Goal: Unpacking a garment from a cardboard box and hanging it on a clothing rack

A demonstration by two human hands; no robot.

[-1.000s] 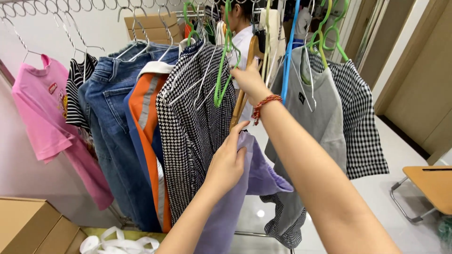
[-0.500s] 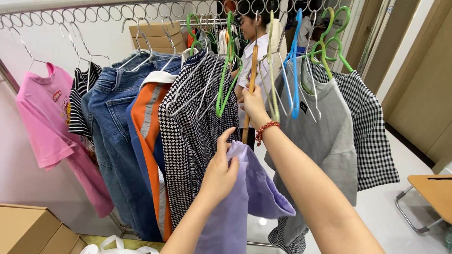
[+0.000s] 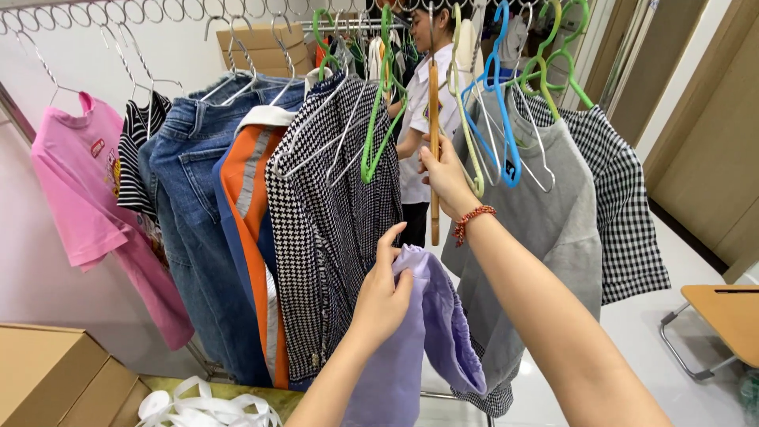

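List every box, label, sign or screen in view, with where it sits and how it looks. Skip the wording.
Cardboard box: bottom left corner, plain brown, flaps shut.
Stacked cardboard boxes: behind the hangers at upper centre, brown, partly hidden.
Chest patch: on the pink T-shirt at far left, small, red and white.
Hanger tag: on the blue hanger beside the right hand, small and dark.
No signs or screens show.

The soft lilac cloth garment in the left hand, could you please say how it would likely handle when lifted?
The lilac cloth garment probably stays floppy: it droops in folds from the left hand. Likely light, as a one-handed pinch holds it.
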